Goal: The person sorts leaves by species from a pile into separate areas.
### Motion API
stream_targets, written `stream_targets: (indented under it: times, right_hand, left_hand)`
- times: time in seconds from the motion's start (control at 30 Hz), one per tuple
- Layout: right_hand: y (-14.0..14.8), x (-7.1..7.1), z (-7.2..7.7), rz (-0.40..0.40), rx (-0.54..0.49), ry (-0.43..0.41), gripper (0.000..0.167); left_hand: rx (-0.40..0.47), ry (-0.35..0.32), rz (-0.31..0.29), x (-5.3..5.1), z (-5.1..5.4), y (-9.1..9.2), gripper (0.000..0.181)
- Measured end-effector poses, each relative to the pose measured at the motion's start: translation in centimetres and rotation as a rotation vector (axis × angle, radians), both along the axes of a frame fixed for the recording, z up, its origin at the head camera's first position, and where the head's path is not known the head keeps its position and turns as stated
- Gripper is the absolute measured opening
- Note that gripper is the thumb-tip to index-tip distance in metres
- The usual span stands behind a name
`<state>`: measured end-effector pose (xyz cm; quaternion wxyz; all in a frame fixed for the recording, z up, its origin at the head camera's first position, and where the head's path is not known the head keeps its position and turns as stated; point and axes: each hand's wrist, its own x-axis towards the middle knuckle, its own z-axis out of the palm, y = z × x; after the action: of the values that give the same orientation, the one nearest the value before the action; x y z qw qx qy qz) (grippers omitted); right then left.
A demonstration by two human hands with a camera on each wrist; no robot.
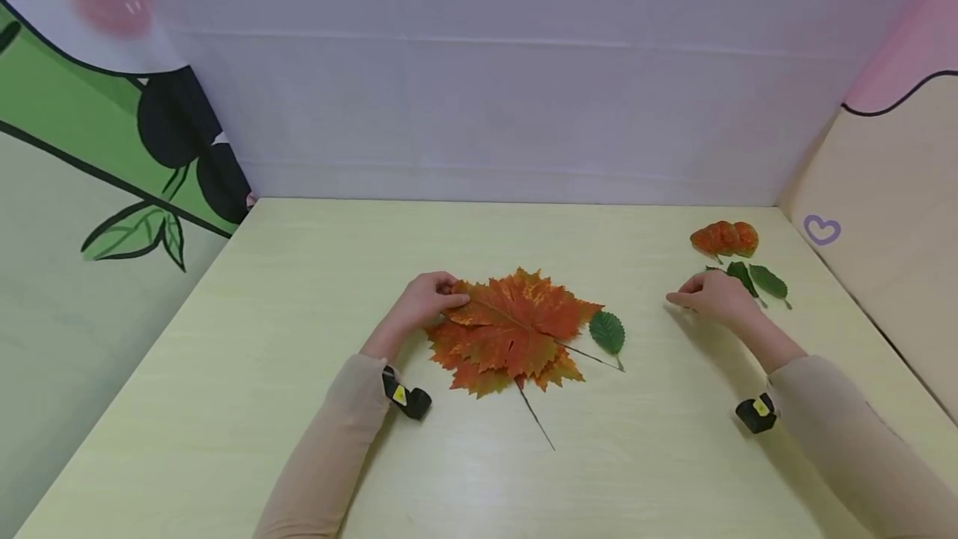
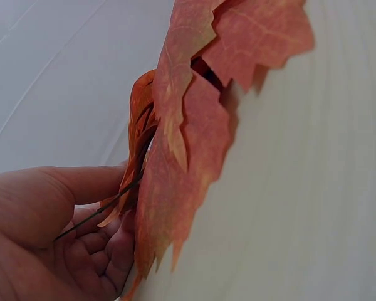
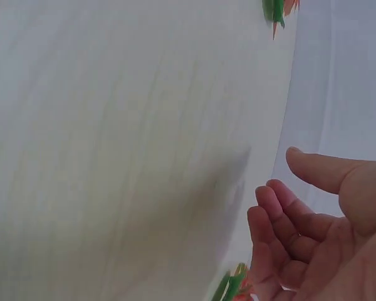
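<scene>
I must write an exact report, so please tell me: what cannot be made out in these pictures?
Head: the right hand hides part of the green leaves behind it.
Head: the top orange leaf covers parts of the leaves beneath; their number is unclear.
Left wrist: the left hand has some fingertips hidden by orange-red leaves.
Right wrist: green and orange pieces at the top are cut by the edge.

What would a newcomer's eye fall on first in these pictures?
Likely the large orange leaves centred on the table, their left edge pinched by the left hand. A green leaf stands out at their right edge. Farther right, the empty right hand hovers near smaller leaves.
</scene>
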<state>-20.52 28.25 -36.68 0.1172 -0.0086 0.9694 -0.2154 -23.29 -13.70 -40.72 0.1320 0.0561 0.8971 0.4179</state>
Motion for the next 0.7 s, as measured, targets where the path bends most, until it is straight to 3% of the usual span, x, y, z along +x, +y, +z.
stream_targets:
  times: [0.27,0.7]
  right_hand:
    - [-3.1,0.6,0.0,0.088,-0.036,-0.066,0.045]
    - [-6.0,1.1,-0.9,0.135,0.017,-0.108,0.050]
  left_hand:
    - [0.006,-0.014,0.004,0.0,0.0,0.1,0.026]
    - [-0.009,-0.007,-0.001,-0.2,-0.2,0.0,0.027]
